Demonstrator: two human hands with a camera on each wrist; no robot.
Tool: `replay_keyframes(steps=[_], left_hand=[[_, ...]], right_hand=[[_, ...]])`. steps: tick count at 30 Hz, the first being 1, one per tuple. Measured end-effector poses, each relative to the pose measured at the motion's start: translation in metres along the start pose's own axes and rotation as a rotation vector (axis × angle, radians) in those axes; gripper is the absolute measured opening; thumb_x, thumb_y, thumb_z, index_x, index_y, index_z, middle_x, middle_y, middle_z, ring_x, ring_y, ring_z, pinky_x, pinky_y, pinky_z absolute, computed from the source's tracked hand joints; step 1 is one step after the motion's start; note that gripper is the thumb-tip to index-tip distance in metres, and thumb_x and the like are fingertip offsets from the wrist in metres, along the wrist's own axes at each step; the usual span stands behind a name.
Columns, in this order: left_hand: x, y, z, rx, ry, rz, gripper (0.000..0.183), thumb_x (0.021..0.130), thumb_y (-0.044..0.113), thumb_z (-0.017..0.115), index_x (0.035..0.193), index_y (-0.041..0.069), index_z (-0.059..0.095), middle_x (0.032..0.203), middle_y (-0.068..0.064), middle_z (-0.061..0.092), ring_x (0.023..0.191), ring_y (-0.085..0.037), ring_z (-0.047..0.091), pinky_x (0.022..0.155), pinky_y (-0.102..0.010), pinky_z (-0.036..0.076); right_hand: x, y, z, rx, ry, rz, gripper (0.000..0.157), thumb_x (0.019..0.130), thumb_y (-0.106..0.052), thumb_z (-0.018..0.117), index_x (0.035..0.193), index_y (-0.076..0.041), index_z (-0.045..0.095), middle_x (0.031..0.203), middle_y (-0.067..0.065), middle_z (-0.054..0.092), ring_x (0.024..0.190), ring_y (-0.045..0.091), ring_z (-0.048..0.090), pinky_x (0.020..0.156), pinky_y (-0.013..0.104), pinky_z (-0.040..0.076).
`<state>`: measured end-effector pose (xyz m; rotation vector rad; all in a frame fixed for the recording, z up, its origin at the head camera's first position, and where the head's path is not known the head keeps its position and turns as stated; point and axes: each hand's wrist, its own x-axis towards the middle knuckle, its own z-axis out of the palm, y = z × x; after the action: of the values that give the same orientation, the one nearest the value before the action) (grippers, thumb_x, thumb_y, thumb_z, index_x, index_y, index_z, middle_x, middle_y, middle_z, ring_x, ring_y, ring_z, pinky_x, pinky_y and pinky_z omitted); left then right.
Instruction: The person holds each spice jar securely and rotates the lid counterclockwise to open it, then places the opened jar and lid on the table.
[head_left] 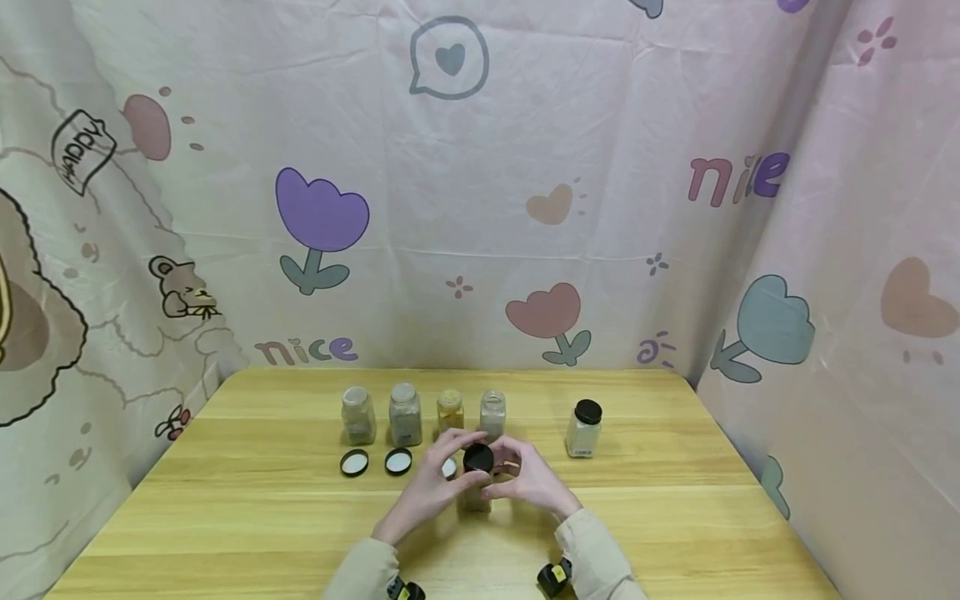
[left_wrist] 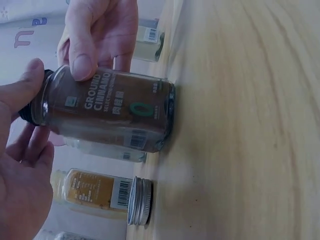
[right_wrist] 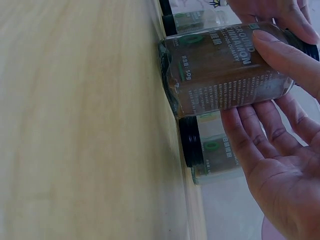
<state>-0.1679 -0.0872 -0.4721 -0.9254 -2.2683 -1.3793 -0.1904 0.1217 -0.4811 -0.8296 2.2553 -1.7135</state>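
A clear glass jar of brown ground cinnamon [left_wrist: 112,107] is upright at the middle of the table, between both hands. Its black lid [head_left: 478,457] is on top, and my left hand [head_left: 438,482] grips that lid with thumb and fingers around its rim. My right hand [head_left: 531,482] holds the jar's body from the other side; in the right wrist view its thumb lies across the front label and its fingers [right_wrist: 250,135] support the side. Whether the jar's base touches the table is hard to tell.
Behind the hands stand lidless jars: two greyish ones [head_left: 358,418] [head_left: 406,418], a yellow one [head_left: 450,407] and a pale one [head_left: 492,408]. Black-rimmed lids [head_left: 354,462] [head_left: 398,461] lie before them, another [head_left: 449,468] partly hidden. A black-capped jar [head_left: 583,433] stands to the right.
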Motion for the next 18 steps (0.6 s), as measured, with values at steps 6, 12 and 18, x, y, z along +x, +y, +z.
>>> replay_keyframes(steps=[6,12,18], left_hand=[[-0.003,0.003,-0.002,0.016,-0.046,-0.064,0.053,0.087,0.023,0.078,0.136,0.013,0.062,0.131,-0.005,0.066,0.119,-0.022,0.059,0.103,-0.043,0.054],[-0.005,0.004,-0.011,-0.035,-0.141,-0.094,0.047,0.096,0.024,0.067,0.141,0.016,0.058,0.128,-0.007,0.063,0.116,-0.02,0.058,0.101,-0.051,0.053],[-0.002,0.002,-0.008,-0.009,-0.074,-0.03,0.048,0.089,0.019,0.075,0.134,0.009,0.063,0.125,-0.007,0.067,0.115,-0.02,0.059,0.101,-0.042,0.054]], right_hand=[[0.0,0.0,0.0,0.008,-0.003,-0.013,0.045,0.077,-0.001,0.083,0.116,0.002,0.059,0.111,0.02,0.068,0.098,0.009,0.067,0.095,0.023,0.059],[-0.001,0.001,0.0,0.013,0.001,0.003,0.046,0.078,-0.002,0.083,0.117,0.002,0.059,0.11,0.019,0.068,0.098,0.009,0.067,0.093,0.023,0.059],[0.0,0.001,0.0,0.002,-0.009,-0.013,0.047,0.078,-0.004,0.084,0.117,0.002,0.059,0.109,0.017,0.069,0.097,0.007,0.067,0.096,0.028,0.06]])
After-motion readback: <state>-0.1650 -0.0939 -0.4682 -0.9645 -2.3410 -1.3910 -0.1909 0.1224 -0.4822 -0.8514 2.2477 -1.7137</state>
